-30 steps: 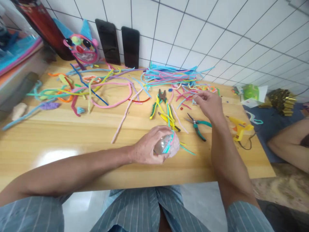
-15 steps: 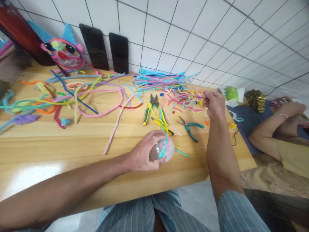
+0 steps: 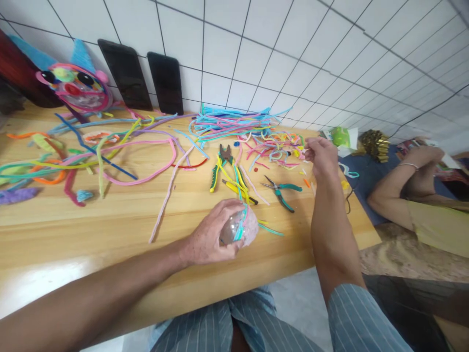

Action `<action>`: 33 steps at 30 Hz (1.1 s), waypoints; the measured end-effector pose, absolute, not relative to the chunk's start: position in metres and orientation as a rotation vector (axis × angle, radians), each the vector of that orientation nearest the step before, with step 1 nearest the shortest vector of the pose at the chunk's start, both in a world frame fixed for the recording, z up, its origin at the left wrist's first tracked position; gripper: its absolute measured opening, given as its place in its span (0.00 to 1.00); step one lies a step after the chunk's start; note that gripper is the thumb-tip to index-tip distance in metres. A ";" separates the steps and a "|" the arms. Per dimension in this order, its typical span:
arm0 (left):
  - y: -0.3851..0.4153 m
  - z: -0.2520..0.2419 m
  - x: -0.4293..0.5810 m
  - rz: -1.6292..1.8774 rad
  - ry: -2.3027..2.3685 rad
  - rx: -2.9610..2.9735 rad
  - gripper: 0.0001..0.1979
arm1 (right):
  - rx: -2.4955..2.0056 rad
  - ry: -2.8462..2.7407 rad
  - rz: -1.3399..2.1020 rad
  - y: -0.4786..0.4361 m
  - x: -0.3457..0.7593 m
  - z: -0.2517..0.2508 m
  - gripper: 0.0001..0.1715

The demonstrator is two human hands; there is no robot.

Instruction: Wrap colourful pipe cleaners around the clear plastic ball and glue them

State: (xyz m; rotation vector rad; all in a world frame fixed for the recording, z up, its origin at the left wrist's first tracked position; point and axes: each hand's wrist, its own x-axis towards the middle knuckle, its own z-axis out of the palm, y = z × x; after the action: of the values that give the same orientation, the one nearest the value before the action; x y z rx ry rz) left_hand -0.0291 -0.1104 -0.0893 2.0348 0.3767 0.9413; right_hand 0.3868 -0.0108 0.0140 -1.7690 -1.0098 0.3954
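Note:
My left hand (image 3: 212, 234) is closed around a clear ball (image 3: 229, 231), holding it just above or on the table near the front edge. Pale fuzzy covering wraps the ball's right side, with turquoise and pink pipe cleaners (image 3: 241, 227) across the middle. Over at the right, my right hand (image 3: 321, 154) has its fingertips pinched together beside a pile of short, mixed-colour pipe cleaner pieces (image 3: 280, 149). What the fingertips hold, if anything, is too small to make out. Between the hands lie teal-handled long-nose pliers (image 3: 282, 191) and green-and-yellow-handled pliers (image 3: 226, 155).
A bundle of blue and pink pipe cleaners (image 3: 234, 122) lies by the tiled wall. Two dark phones (image 3: 164, 83) lean there, near a decorated face figure (image 3: 78, 88). Loose pipe cleaners (image 3: 137, 183) spread leftward. Another person's arm (image 3: 395, 181) rests at the right.
The view has swung slightly, so the scene sits further left. My left hand keeps its hold on the ball; my right hand stays by the pile, its fingers shifting a little.

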 end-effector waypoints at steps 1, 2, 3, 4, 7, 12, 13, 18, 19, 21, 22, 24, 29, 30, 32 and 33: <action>-0.110 -0.089 -0.029 0.935 0.378 2.041 0.45 | -1.801 -1.033 0.395 -0.013 0.387 0.011 0.10; -0.110 -0.089 -0.030 0.931 0.381 2.045 0.45 | -1.830 -1.052 0.396 -0.014 0.387 0.009 0.09; -0.110 -0.089 -0.030 0.930 0.385 2.046 0.45 | -1.865 -1.075 0.394 -0.016 0.387 0.006 0.07; -0.110 -0.090 -0.030 0.933 0.387 2.046 0.45 | -1.903 -1.099 0.387 -0.017 0.386 0.005 0.06; -0.110 -0.090 -0.030 0.941 0.391 2.033 0.43 | -2.018 -1.173 0.348 -0.020 0.386 0.001 0.05; -0.111 -0.090 -0.029 0.946 0.379 2.031 0.43 | -2.196 -1.288 0.249 -0.013 0.386 -0.005 0.08; -0.111 -0.090 -0.029 0.948 0.380 2.033 0.43 | -2.226 -1.308 0.227 -0.011 0.385 -0.005 0.07; -0.111 -0.088 -0.028 0.955 0.374 2.039 0.42 | -2.304 -1.404 0.138 -0.003 0.373 -0.005 0.11; -0.111 -0.088 -0.028 0.953 0.370 2.037 0.43 | -2.303 -1.437 0.137 -0.002 0.368 -0.005 0.13; -0.111 -0.088 -0.027 0.954 0.371 2.029 0.43 | -2.291 -1.523 0.159 -0.001 0.354 -0.005 0.14; -0.111 -0.088 -0.027 0.957 0.375 2.025 0.43 | -2.285 -1.574 0.178 0.000 0.346 -0.006 0.15; -0.111 -0.088 -0.027 0.966 0.384 2.015 0.42 | -2.281 -1.678 0.218 0.003 0.329 -0.009 0.15; -0.110 -0.088 -0.026 0.965 0.360 2.012 0.47 | -2.346 -1.877 0.287 0.015 0.287 -0.022 0.16; -0.110 -0.088 -0.026 0.963 0.358 2.013 0.47 | -2.384 -1.891 0.287 0.017 0.281 -0.024 0.17; -0.110 -0.087 -0.026 0.960 0.364 2.014 0.47 | -2.472 -1.891 0.267 0.023 0.273 -0.028 0.21; -0.110 -0.087 -0.026 0.962 0.369 2.013 0.46 | -2.515 -1.879 0.252 0.026 0.271 -0.030 0.23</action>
State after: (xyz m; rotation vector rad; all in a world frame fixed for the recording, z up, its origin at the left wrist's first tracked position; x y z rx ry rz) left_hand -0.0264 -0.1099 -0.0871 2.0130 0.3687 0.9623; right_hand 0.2709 0.0255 -0.0303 -2.5149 -1.8793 0.2518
